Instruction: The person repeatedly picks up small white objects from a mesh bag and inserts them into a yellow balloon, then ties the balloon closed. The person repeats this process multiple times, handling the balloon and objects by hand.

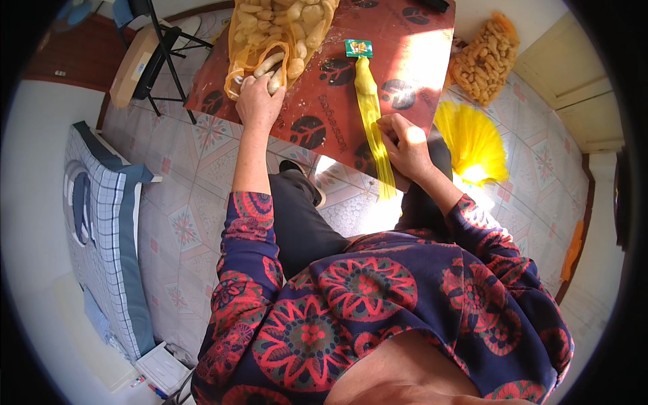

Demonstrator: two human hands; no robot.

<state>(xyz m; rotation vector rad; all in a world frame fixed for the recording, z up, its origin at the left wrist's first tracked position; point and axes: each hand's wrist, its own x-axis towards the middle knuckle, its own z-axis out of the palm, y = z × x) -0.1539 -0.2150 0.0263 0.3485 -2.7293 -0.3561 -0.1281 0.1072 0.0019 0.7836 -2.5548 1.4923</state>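
An orange mesh bag (pixel 248 45), filled with pale tan lumpy pieces (pixel 309 30), lies on the red board tabletop (pixel 304 101); their exact kind is unclear. At the bag's open mouth, my left hand (pixel 259 101) has its fingers curled over some pieces, one of them showing between index finger and thumb. A narrow yellow mesh net bag (pixel 372 111) stretches flat from a green picture label (pixel 359 48) to past the table's near edge. My right hand (pixel 407 144) lies against its right side, fingers curled, fingertips at its edge. Whether they pinch the mesh is hidden.
Right of the table, another filled mesh bag (pixel 486 61) and a fanned bundle of yellow mesh (pixel 471 144) are on the tiled floor (pixel 526 192). A black folding chair (pixel 164 55) and a cardboard box (pixel 132 68) stand left. A checked padded item (pixel 101 202) is at far left.
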